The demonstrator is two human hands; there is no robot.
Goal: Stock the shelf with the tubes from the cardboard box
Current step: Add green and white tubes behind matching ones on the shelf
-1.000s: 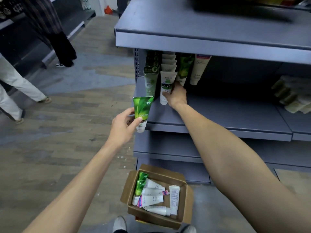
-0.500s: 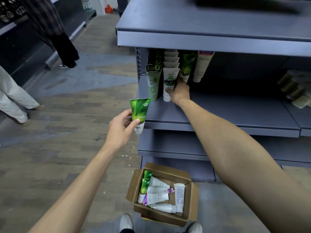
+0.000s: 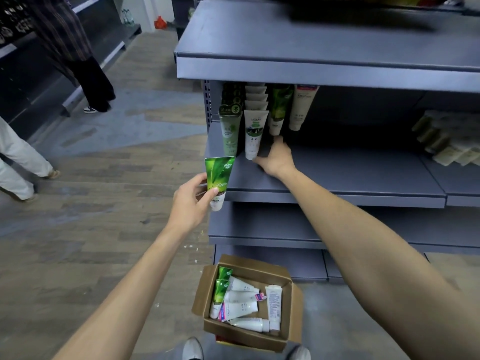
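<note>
Left hand (image 3: 191,203) is closed on a bright green tube (image 3: 217,181), cap down, held just off the front left corner of the middle shelf (image 3: 350,175). Right hand (image 3: 276,158) is loosely open and empty, resting on the shelf, fingertips (image 3: 259,160) at the base of the front white tube (image 3: 254,133), with the dark green tube row (image 3: 278,110) just behind it. Cardboard box (image 3: 294,302) sits on the floor below with several white and green tubes left in it, so stocking looks partway done. For this step: bring the held tube in cap down, set it in front of the matching green row rather than the white one, label facing out. Use the right hand to steady the neighbours, since upright tubes tip like dominoes. Seat the cap flat before letting go. Row depth behind the front tubes is hard to judge.
</note>
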